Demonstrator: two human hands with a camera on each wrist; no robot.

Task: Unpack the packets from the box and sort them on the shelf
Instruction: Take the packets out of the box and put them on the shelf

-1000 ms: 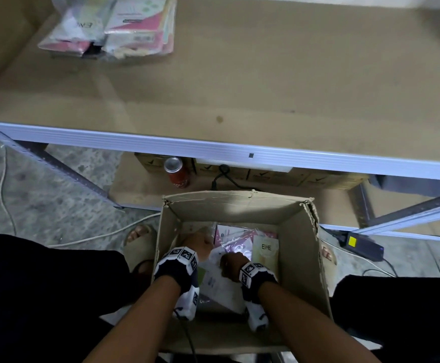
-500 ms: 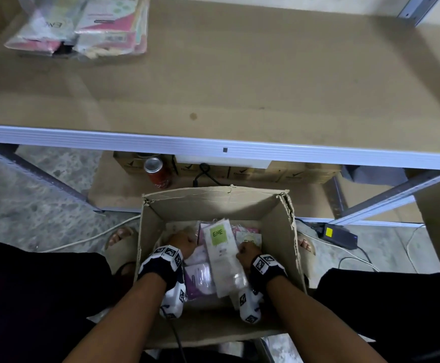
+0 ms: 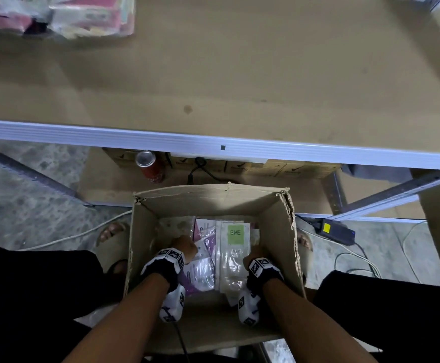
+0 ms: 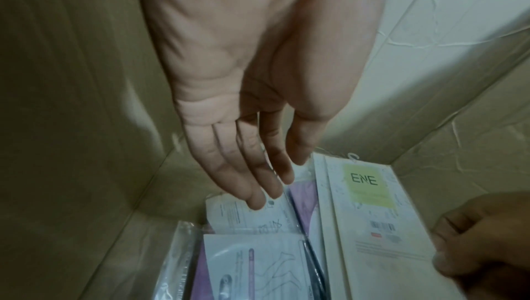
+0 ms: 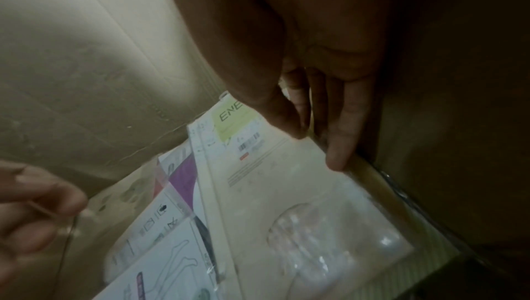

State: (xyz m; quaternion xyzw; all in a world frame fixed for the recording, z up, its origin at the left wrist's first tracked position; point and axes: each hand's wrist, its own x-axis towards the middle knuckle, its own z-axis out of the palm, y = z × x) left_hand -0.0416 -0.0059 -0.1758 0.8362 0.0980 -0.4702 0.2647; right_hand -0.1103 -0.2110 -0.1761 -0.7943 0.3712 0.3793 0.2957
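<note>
- Cardboard box sits open on the floor between my feet, directly below the front edge of the shelf; I place everything else by the box.
- Inside the box, the white packet with the green ENE label lies flat on top of the stack, toward the right wall, label end pointing at the far wall.
- Just left of it in the box lie the purple-and-white packets in clear sleeves, overlapping one another.
- My right hand is down in the box at the ENE packet's right edge; the right wrist view shows the thumb on the packet's top face and the fingers running down its edge beside the right wall, so I read it as a pinch on that packet.
- My left hand is in the box on the left side; the left wrist view shows its fingers straight and together, tips at a clear-sleeved packet, gripping nothing.
- Well beyond the box, on the shelf's far left corner, a pile of sorted packets rests, blurred, pink and white.
- Behind the box, under the shelf, a red can stands upright on a lower board.
- Right of the box, on the floor, lies a black adapter with a yellow sticker, cables trailing from it.
</note>
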